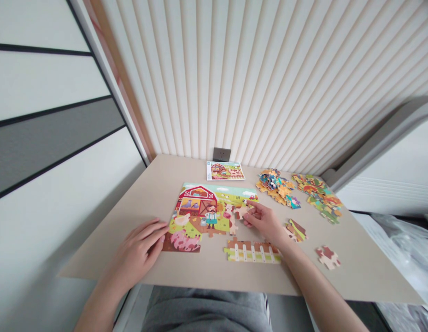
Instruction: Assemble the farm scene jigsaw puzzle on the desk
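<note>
A partly assembled farm jigsaw puzzle [200,210] with a red barn lies on the beige table [158,180]. My left hand [139,251] rests flat on the table, fingers stretched out, fingertips touching the puzzle's lower left corner. My right hand [265,221] pinches a brown-and-white puzzle piece [240,211] at the puzzle's right edge. A joined fence strip [252,252] lies just in front of my right wrist.
A small reference picture [225,170] lies at the back by a wall socket [221,154]. Two heaps of loose pieces [278,186] [319,196] sit at the right, with a small joined cluster [296,229] and a cow piece [327,257] nearer. A ribbed wall stands behind.
</note>
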Tool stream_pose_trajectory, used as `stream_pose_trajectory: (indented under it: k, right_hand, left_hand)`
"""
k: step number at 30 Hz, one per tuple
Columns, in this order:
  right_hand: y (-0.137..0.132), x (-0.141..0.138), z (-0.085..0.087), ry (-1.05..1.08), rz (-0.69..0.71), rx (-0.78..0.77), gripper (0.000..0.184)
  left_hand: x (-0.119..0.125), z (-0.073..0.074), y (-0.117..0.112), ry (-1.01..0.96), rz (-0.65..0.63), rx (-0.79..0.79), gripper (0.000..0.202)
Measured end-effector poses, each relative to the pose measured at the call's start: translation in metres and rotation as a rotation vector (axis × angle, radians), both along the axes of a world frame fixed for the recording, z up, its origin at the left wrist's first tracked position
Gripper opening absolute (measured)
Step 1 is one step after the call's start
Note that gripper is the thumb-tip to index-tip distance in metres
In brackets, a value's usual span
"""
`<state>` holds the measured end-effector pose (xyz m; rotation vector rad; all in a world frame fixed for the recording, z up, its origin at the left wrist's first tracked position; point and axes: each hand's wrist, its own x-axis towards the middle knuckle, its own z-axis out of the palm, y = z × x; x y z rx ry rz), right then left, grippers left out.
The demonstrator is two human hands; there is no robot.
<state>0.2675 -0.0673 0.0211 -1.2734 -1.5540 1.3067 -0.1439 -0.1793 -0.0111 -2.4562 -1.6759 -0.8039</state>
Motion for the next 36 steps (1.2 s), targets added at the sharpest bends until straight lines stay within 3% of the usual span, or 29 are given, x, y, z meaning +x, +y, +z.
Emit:
stream_pose_trajectory:
  k: [10, 22, 36]
  right_hand:
    - [-0.006, 0.004, 0.000, -0.327, 0.003, 0.138, 0.059]
    - [-0.009, 0.008, 0.002, -0.425, 0.031, 0.216, 0.062]
    - [-0.014, 0.009, 0.011, -0.575, 0.049, 0.426, 0.047]
  left_hand:
    - [-0.001, -0.002, -0.001, 0.016, 0.011, -0.031, 0.034]
    - [0.001, 0.000, -0.002, 0.027, 0.017, -0.040, 0.034]
    - [-0.001, -0.001, -0.001, 0.009, 0.005, -0.012, 0.033]
